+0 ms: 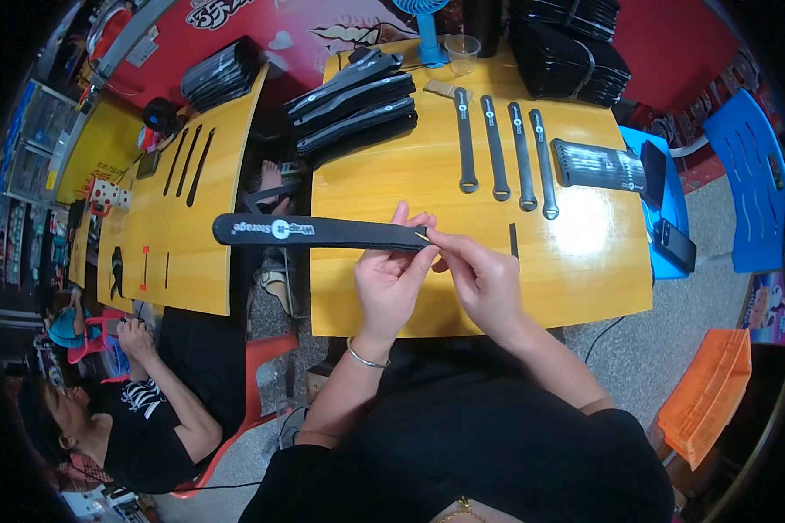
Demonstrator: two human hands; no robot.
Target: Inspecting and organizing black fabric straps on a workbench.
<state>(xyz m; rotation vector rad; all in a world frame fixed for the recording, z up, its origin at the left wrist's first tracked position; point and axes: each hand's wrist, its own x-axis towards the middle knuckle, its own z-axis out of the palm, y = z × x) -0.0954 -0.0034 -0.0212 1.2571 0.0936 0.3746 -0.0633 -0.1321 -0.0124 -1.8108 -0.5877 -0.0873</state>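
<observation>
A long black strap (340,232) with white printing and a rounded left end stretches level above the near part of the yellow table. My left hand (387,283) is closed on it near its right end, thumb in front and fingers behind. At that end the thumb and fingers of my right hand (484,281) pinch the strap's tip, where a small light sliver shows. A short black strip (513,237) lies on the table just beyond my right hand. Farther back, several similar straps (494,152) lie side by side, their slotted ends toward me.
Stacked black straps (358,105) sit at the table's back left, and tied black bundles (571,61) at its back right. A plastic-wrapped pack (600,166), blue fan (427,30) and clear cup (462,54) stand around. Another person (139,410) sits at the left table (209,253).
</observation>
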